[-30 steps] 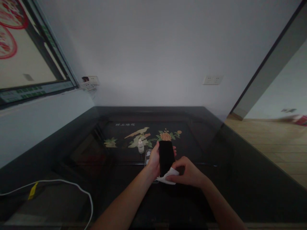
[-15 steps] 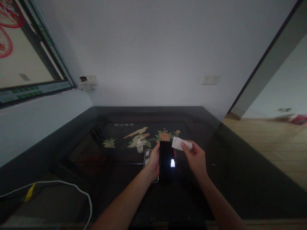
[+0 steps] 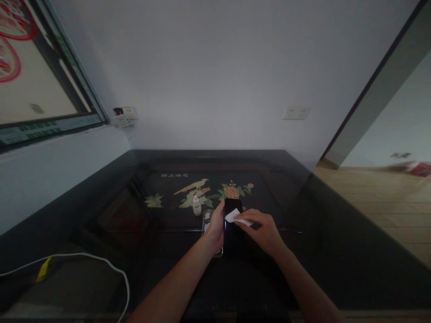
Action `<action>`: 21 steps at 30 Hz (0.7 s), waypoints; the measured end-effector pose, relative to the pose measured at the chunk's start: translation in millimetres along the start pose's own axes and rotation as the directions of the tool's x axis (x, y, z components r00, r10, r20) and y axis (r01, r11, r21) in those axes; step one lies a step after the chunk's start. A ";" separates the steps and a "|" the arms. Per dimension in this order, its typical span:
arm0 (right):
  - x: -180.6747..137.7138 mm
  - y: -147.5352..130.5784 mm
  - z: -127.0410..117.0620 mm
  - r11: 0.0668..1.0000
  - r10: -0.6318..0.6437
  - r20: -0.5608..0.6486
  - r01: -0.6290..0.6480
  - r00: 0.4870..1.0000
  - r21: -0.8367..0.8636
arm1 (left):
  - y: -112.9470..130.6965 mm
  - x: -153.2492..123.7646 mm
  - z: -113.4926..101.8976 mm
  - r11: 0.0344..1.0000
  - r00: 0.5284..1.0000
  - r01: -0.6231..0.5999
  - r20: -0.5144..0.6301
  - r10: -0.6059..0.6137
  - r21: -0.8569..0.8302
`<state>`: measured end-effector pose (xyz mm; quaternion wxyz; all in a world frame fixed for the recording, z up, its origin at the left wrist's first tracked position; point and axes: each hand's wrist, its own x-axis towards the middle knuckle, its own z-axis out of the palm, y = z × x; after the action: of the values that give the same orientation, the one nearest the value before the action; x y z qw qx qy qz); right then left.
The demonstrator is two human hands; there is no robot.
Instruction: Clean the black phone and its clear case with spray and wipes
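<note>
My left hand grips a black phone by its left edge and holds it upright over the dark table. My right hand pinches a small white wipe and presses it on the upper part of the phone's dark screen. A small white bottle stands just left of the phone. A clear phone case lies flat on the table beside my left hand, partly hidden by it.
The black table has a painted bird and flowers under glass. A white cable with a yellow tag lies at the near left. Wall sockets sit at the back left, another socket at the back right. Wooden floor shows on the right.
My right hand lifted the wipe from the phone's lower end up and off to the right, then brought it back down onto the upper screen. The phone's bright spot is gone.
</note>
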<state>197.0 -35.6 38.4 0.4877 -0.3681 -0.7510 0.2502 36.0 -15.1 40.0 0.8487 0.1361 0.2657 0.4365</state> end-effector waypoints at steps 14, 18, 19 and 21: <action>-9.8 -11.9 -0.2 0.794 0.362 0.580 -0.567 0.730 0.218 | 7.5 -2.8 3.1 0.997 0.996 -0.077 -0.047 0.077 0.020; -2.0 -4.8 -2.7 0.764 0.470 0.232 -0.525 0.851 0.376 | 5.3 -3.7 5.5 0.999 1.000 -0.006 -0.024 0.007 0.048; 0.8 -3.1 -3.7 0.775 0.495 0.096 -0.489 0.864 0.400 | 4.5 -4.3 6.2 0.999 1.000 0.016 -0.005 -0.015 0.046; 5.7 -0.2 -5.7 0.808 0.520 -0.151 -0.427 0.841 0.407 | 3.0 -5.4 7.2 0.998 0.999 0.037 0.029 -0.038 0.042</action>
<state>200.8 -31.1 44.0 0.5599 -0.4790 -0.5069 0.4473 35.5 -17.8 49.2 0.8576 0.1552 0.2647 0.4127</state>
